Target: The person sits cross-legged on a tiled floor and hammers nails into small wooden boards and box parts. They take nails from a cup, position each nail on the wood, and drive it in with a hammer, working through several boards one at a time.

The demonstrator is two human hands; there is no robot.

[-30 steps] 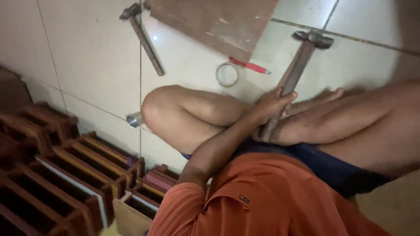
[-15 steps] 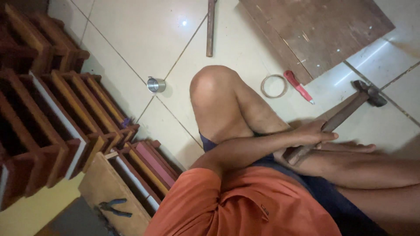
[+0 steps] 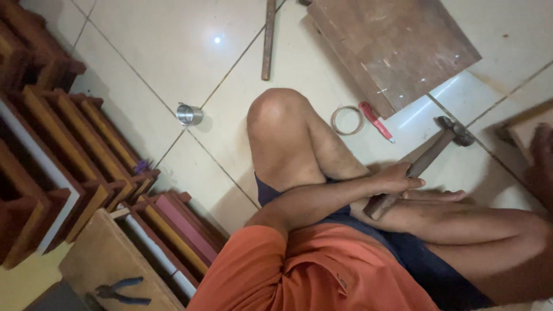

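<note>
I sit on a tiled floor with my legs folded, one knee raised. My left hand reaches across my lap and grips the wooden handle of a hammer. Its metal head rests on the floor near a dark wooden board. At the right edge, my right hand is dark and partly cut off, and it lies against a small wooden piece. Whether it grips the piece is unclear.
A tape ring and a red marker lie beside my knee. A metal cup stands on the tiles and a long stick lies farther off. Stacked wooden frames fill the left. Blue-handled pliers lie on a plank.
The view has swung, so the frames now fill the left side. My left hand keeps hold of the hammer. My right hand and the small wooden piece have come into view at the right.
</note>
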